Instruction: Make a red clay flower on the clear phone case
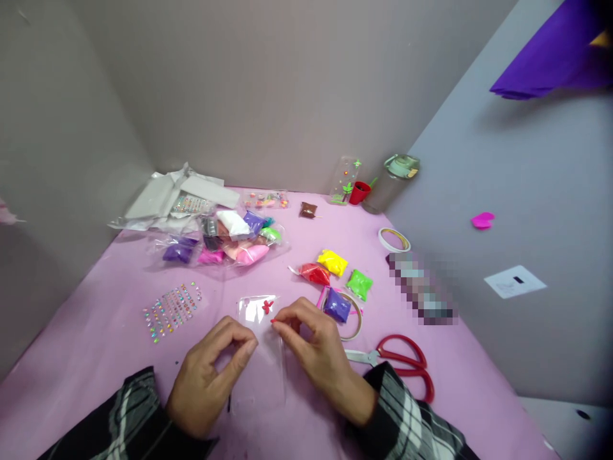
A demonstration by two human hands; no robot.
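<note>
My right hand (313, 342) pinches a small bit of red clay (273, 321) between thumb and forefinger, over the upper right of a clear phone case (258, 383). Several red clay pieces shaped like petals (267, 307) sit near the top of this case, just beyond my right fingertips. My left hand (211, 367) is closed in a pinch at the case's left side; whatever may be between its fingertips is too small to make out. A red clay packet (315, 273) lies beyond my right hand, with yellow (332, 262), green (359, 284) and purple (337, 305) packets close by.
Red-handled scissors (402, 364) lie right of my right hand. A tape roll (357, 319) sits under the purple packet. Rhinestone stickers (173, 310) lie at left, bagged clay packets (239, 239) behind. A decorated clear case (345, 181) and a bottle (390, 184) stand at the back.
</note>
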